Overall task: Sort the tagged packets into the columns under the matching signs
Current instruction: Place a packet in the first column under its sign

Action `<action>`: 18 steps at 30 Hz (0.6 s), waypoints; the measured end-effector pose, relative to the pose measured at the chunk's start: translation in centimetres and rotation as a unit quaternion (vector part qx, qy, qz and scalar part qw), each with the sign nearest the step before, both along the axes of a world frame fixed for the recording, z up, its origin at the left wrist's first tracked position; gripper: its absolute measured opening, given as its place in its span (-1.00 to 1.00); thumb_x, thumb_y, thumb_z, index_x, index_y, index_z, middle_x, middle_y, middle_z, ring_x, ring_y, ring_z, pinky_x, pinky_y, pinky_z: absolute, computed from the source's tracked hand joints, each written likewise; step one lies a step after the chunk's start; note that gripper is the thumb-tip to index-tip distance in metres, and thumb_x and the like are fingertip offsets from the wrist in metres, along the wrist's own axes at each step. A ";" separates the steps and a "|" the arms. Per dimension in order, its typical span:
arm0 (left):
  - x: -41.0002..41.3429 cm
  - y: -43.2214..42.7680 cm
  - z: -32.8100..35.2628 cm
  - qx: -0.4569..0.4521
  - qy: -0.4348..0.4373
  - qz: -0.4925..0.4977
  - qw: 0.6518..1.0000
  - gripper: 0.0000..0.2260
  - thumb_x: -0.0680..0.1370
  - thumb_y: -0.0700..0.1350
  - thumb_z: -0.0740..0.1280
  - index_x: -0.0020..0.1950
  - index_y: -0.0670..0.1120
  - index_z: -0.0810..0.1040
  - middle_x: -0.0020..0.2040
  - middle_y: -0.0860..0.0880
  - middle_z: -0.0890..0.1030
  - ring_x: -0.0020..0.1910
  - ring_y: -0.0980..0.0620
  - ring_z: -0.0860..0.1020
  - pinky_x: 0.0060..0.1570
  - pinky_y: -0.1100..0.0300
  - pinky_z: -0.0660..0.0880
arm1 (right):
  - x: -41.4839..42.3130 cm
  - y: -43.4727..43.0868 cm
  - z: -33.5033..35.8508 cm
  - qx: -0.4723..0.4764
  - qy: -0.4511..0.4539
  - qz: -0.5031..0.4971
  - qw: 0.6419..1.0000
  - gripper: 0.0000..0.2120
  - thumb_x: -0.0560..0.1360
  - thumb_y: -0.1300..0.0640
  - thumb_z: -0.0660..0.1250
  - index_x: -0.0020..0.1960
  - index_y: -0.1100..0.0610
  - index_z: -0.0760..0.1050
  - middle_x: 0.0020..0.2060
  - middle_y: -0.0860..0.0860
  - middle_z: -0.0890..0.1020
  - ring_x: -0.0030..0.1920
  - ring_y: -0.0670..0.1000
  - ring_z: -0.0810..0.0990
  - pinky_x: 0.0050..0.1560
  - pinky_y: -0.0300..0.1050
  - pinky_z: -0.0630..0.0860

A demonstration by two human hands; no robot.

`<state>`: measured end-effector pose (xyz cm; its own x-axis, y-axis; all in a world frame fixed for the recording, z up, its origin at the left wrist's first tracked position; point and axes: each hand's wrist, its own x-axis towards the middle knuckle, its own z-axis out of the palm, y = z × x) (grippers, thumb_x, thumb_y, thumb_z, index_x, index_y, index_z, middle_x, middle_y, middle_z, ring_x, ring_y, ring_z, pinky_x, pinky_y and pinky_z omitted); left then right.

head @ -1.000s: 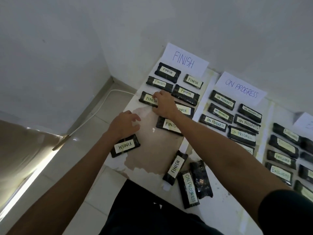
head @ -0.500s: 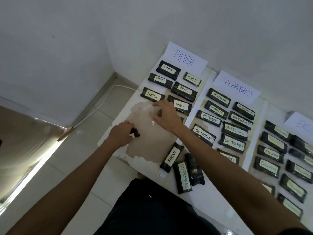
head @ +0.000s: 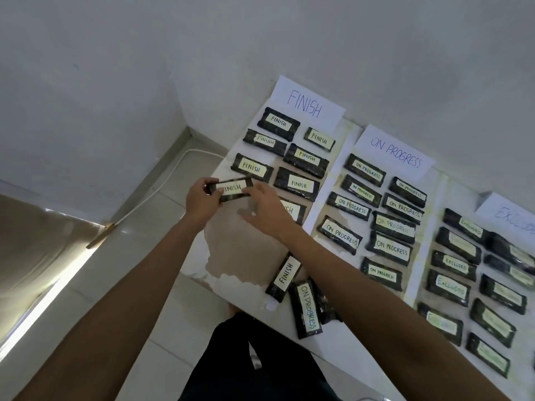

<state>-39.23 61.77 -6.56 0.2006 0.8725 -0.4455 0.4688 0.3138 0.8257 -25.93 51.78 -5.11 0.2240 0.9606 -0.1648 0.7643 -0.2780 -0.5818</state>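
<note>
I see two bare white walls (head: pixel 101 68) meeting in a corner at upper left, greyish in the dim light. A pale skirting board (head: pixel 170 151) runs along their foot. The floor (head: pixel 162 337) is laid with large pale tiles, and a white cable (head: pixel 162 183) lies on it near the corner. The table (head: pixel 243 290) is white, with a brown patch (head: pixel 246 250) where the surface has peeled. A bright strip of light (head: pixel 55 287) crosses the floor at left.

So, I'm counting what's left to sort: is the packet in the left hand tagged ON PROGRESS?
No, the packet that the left hand grips plainly reads FINISH.
</note>
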 end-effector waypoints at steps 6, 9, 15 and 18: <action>2.5 3.0 -1.7 0.021 0.030 -0.016 0.999 -0.71 0.52 -0.24 0.33 0.23 -0.15 0.43 0.15 -0.10 0.50 0.07 -0.01 0.50 0.03 0.20 0.48 | 1.1 3.2 -1.8 0.031 -0.115 -0.018 0.993 -0.57 0.39 0.30 0.36 0.25 0.23 0.48 0.17 0.27 0.46 0.05 0.26 0.46 0.09 0.12 0.48; 2.6 3.8 -2.9 0.011 0.050 -0.042 0.998 -0.73 0.52 -0.25 0.32 0.21 -0.19 0.43 0.19 -0.15 0.52 0.13 -0.07 0.54 -0.03 0.23 0.51 | 1.1 3.3 -3.3 0.028 -0.114 -0.022 0.993 -0.57 0.35 0.35 0.39 0.21 0.24 0.50 0.08 0.26 0.48 0.00 0.25 0.47 0.00 0.13 0.52; 2.4 3.6 -4.1 0.107 0.136 -0.103 0.979 -0.72 0.51 -0.16 0.34 0.22 -0.10 0.50 0.12 -0.11 0.47 0.09 -0.06 0.51 0.01 0.15 0.54 | 0.5 2.5 -4.1 -0.010 -0.179 -0.014 0.984 -0.63 0.43 0.20 0.37 0.23 0.12 0.49 0.16 0.16 0.49 0.12 0.22 0.42 0.05 0.07 0.37; 2.1 3.3 -4.1 0.123 0.176 -0.132 0.968 -0.66 0.50 -0.10 0.35 0.28 -0.05 0.47 0.18 -0.19 0.39 0.19 -0.16 0.42 0.23 -0.02 0.42 | 1.0 2.6 -3.8 -0.042 -0.189 0.010 0.981 -0.63 0.47 0.09 0.34 0.27 0.06 0.45 0.23 0.11 0.44 0.19 0.19 0.36 0.13 0.05 0.32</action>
<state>-37.16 65.02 -10.67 0.3046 0.8999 -0.3122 0.7717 -0.0410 0.6347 -24.97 54.42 -8.93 0.2648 0.9522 -0.1526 0.9271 -0.2949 -0.2313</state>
